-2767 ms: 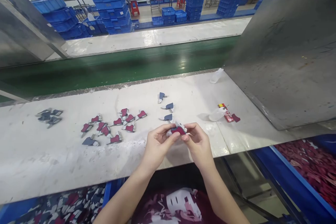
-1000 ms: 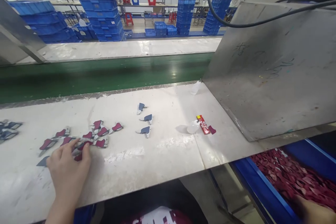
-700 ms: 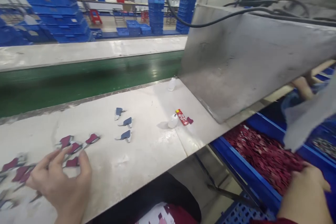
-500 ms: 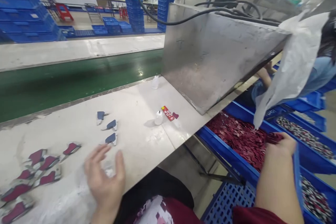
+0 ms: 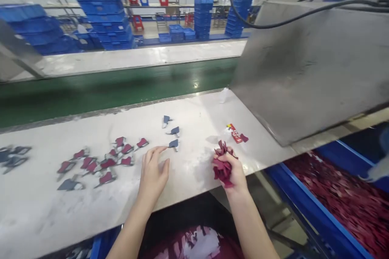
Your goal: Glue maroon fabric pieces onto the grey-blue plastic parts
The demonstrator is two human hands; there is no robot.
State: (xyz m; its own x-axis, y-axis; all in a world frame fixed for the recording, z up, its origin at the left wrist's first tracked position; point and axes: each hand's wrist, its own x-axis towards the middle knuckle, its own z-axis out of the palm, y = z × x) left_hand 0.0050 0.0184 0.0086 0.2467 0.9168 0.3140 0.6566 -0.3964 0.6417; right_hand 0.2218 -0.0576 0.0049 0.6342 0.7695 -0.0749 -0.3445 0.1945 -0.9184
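My right hand (image 5: 238, 174) is closed around a bunch of maroon pieces (image 5: 222, 168), which stick out above and below the fingers over the white table (image 5: 194, 178). My left hand (image 5: 153, 170) is open, thumb apart from the fingers, holding nothing that I can see. Its fingertips are close to a blue-grey piece (image 5: 174, 144) with a pale part; whether they touch it I cannot tell. Two similar blue-grey pieces (image 5: 174, 130) lie just beyond. Left of this hand are several maroon-and-grey pieces (image 5: 107, 163) in a loose group.
A red packet (image 5: 235, 133) and a loose maroon piece (image 5: 244, 138) lie beyond my right hand. A large metal box (image 5: 304, 73) stands at the right. Below it is a blue crate (image 5: 313, 198) of maroon pieces (image 5: 343, 198). More blue-grey pieces (image 5: 13, 156) lie far left.
My right hand has come from the crate to above the table, carrying the bunch of maroon pieces. The view has turned left. My left hand stays open near the blue-grey pieces.
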